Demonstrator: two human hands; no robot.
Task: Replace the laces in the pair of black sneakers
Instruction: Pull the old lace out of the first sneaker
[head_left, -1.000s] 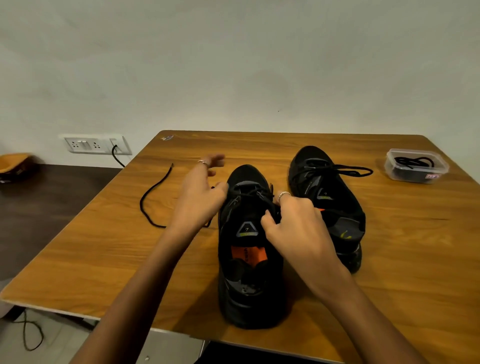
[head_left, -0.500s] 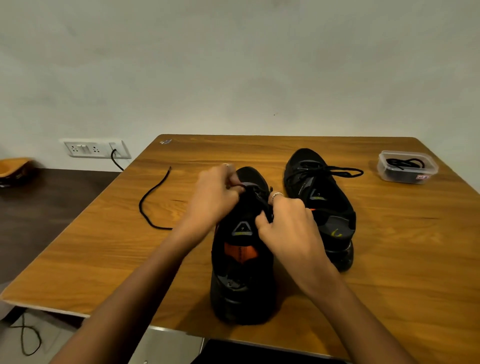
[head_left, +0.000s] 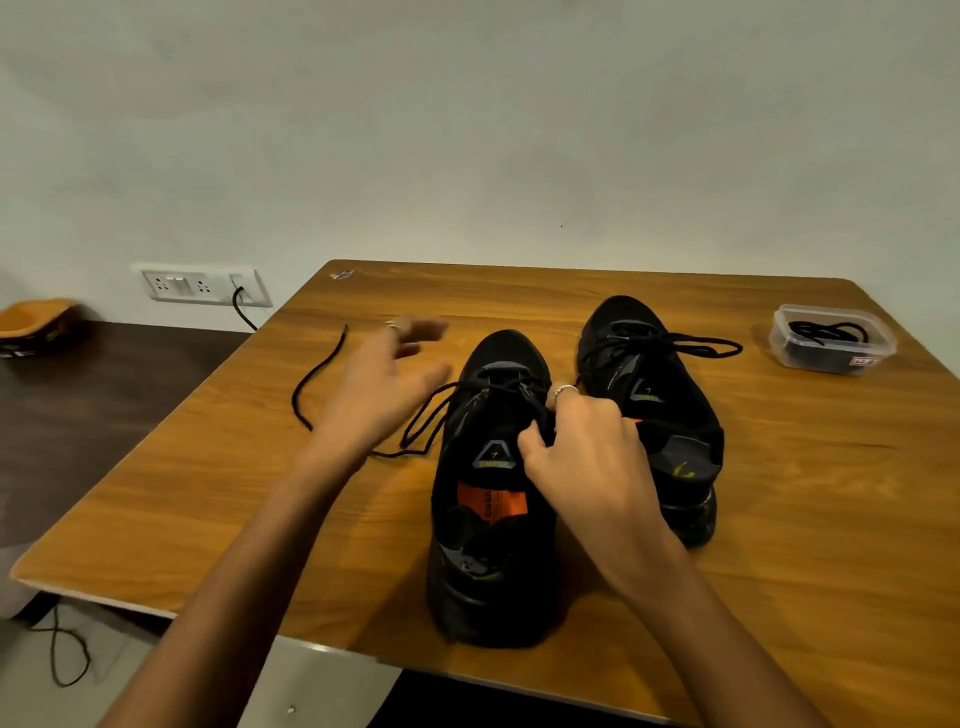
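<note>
Table (head_left: 779, 545): wooden top; we have both sneakers, a loose lace and a small tub on it.
Near sneaker (head_left: 493, 519): stands toe away from us, at the front middle of the table. Its lace (head_left: 426, 421) is threaded only through the lowest eyelets, and a loop trails off to the left onto the wood.
Far sneaker (head_left: 649, 415): just beside the near one, to its right; still laced, with a loop (head_left: 696, 345) lying out toward the tub.
Right hand (head_left: 587, 457): fingers curled; it pinches the lace at the right-hand eyelets of the near sneaker.
Left hand (head_left: 384, 379): blurred, fingers spread and loose, over the trailing lace. We cannot tell if it touches the lace; it grips nothing we can see.
Loose lace (head_left: 317, 379): lies alone at the left, well apart from both sneakers.
Tub (head_left: 831, 340): clear plastic, no lid seen, at the far right; it holds a coiled black lace (head_left: 826, 332).
Risk, our judgement: a hard pull from the right hand could draw the free end out of its eyelet.
Risk, our judgement: black on black, the two loose laces could be mixed up.
</note>
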